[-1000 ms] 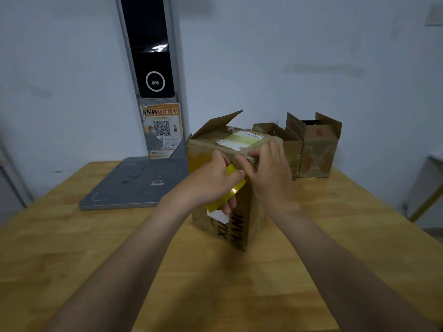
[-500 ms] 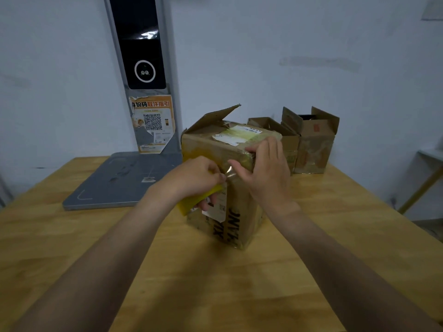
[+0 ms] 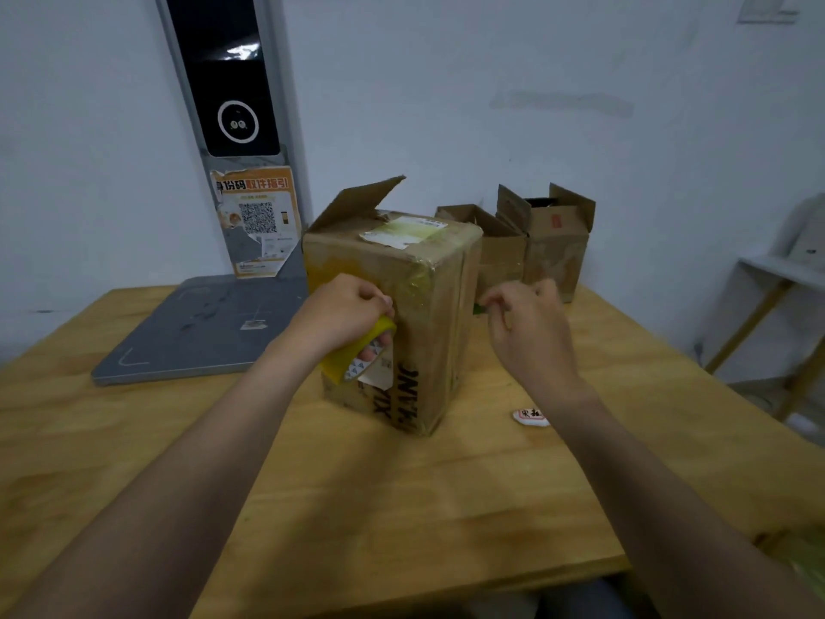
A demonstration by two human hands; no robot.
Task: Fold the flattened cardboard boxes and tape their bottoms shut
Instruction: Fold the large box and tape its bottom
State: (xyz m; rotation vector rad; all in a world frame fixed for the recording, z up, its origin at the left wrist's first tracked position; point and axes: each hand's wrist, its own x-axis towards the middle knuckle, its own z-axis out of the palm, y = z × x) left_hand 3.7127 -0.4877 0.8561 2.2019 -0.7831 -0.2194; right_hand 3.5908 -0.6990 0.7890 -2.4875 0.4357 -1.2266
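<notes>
A brown cardboard box (image 3: 428, 306) stands on the wooden table (image 3: 402, 507), one flap raised at its far left, a label on its top face. My left hand (image 3: 343, 312) grips a yellow tape roll (image 3: 357, 355) pressed against the box's near-left face. My right hand (image 3: 527, 319) hovers just right of the box, thumb and fingers pinched together with a small dark bit at the fingertips; I cannot tell what it is. Shiny tape covers the box's upper front corner.
Two smaller open cardboard boxes (image 3: 553, 243) stand behind on the right. A grey scale platform (image 3: 196, 332) with a tall pillar and QR poster sits at the back left. A small red-and-white object (image 3: 529, 416) lies right of the box. A shelf (image 3: 777, 279) stands at far right.
My right hand has come off the box's top corner and moved to the right. My left hand has carried the tape roll down the box's left face.
</notes>
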